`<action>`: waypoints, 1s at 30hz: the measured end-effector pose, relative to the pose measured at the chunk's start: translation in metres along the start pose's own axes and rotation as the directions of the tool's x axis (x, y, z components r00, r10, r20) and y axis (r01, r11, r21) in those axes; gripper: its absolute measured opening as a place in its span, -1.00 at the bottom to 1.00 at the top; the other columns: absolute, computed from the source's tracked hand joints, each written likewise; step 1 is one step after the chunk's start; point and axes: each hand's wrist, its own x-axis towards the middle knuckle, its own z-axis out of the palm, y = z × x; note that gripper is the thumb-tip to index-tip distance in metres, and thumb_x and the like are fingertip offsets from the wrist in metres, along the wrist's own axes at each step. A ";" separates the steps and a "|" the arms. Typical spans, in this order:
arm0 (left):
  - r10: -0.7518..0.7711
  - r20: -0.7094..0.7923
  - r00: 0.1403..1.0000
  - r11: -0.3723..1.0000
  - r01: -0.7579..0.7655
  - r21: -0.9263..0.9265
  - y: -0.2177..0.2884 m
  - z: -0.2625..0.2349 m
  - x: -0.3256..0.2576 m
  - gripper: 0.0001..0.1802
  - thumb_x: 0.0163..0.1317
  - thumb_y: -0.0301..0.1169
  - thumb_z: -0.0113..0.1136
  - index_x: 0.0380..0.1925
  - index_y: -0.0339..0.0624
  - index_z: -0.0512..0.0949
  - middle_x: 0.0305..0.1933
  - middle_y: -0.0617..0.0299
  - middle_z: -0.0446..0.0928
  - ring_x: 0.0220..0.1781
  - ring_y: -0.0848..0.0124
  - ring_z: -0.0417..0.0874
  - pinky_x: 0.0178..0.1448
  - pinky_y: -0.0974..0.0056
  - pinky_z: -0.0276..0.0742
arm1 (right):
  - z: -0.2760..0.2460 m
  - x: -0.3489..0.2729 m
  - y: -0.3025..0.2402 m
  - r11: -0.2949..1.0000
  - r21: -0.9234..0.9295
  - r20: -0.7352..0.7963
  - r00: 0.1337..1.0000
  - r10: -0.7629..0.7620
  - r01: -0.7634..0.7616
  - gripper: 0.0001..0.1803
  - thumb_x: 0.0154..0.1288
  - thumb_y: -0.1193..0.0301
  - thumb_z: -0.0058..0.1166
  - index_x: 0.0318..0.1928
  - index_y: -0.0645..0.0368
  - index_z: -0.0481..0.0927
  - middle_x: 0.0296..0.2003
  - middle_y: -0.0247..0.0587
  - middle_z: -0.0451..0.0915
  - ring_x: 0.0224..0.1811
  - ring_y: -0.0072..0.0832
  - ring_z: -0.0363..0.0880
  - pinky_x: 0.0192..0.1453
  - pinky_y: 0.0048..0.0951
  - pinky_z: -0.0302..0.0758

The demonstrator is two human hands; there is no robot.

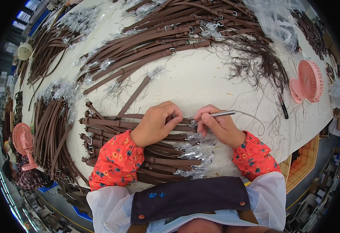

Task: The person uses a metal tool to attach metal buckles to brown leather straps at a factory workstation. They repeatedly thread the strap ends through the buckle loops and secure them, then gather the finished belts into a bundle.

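My left hand [158, 122] is closed, its thumb and fingertips pinching a brown strap [117, 123] near its right end. That strap lies crosswise on top of a bundle of similar brown straps [160, 160] with metal buckles. In my closed right hand [218, 126] is a slim silver pen-like tool [223, 113], a thin grey cord [251, 116] trailing from its right end. Clear plastic wrap [192, 123] covers the strap's end between my hands. My right fingertips are right beside this wrap; whether they press on it cannot be told.
Piles of brown straps [150, 42] cover the far side, with another bundle [51, 128] at left. Loose dark threads [259, 58] and a black-handled tool [284, 110] lie at right. Pink fans stand at right [309, 81] and left [23, 139].
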 end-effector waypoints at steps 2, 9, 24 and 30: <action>0.001 0.009 1.000 1.000 -0.001 0.002 0.001 -0.001 0.000 -0.94 0.27 -0.55 0.25 -0.27 -0.30 0.59 -0.35 0.22 0.53 -0.42 0.52 0.48 -0.31 0.39 0.43 | 0.000 0.000 0.001 1.000 -0.005 -0.002 1.000 0.003 -0.003 -0.66 0.63 0.21 -0.18 0.01 0.23 0.51 -0.40 -0.32 0.56 -0.43 -0.63 0.54 -0.31 -0.58 0.51; -0.006 -0.019 1.000 0.999 0.006 -0.034 0.002 -0.001 0.000 -0.93 0.25 -0.57 0.25 -0.27 -0.28 0.59 -0.34 0.19 0.54 -0.41 0.45 0.53 -0.30 0.34 0.46 | 0.000 0.000 0.001 1.000 0.025 -0.021 1.000 0.000 0.000 -0.67 0.63 0.22 -0.17 0.02 0.24 0.51 -0.40 -0.31 0.56 -0.43 -0.63 0.55 -0.31 -0.58 0.52; 0.299 -0.341 0.891 0.680 0.051 0.732 -0.008 -0.053 0.005 -0.75 0.15 -0.51 0.33 -0.15 -0.20 0.61 -0.13 0.07 0.59 -0.13 0.07 0.61 -0.10 0.10 0.53 | 0.001 -0.003 -0.001 0.971 -0.218 0.007 0.995 -0.096 0.096 -0.78 0.54 0.28 -0.01 0.02 0.11 0.53 -0.36 -0.37 0.66 -0.44 -0.74 0.61 -0.49 -0.66 0.35; 0.277 -0.316 0.907 0.797 -0.033 0.603 -0.025 -0.035 0.006 -0.77 0.11 -0.54 0.32 -0.20 -0.14 0.63 -0.28 0.12 0.61 -0.23 0.07 0.60 -0.13 0.07 0.50 | 0.003 -0.002 0.002 0.948 -0.234 -0.050 0.972 -0.231 0.213 -0.80 0.51 0.33 0.03 0.03 0.12 0.53 -0.30 -0.27 0.68 -0.33 -0.56 0.67 -0.29 -0.53 0.52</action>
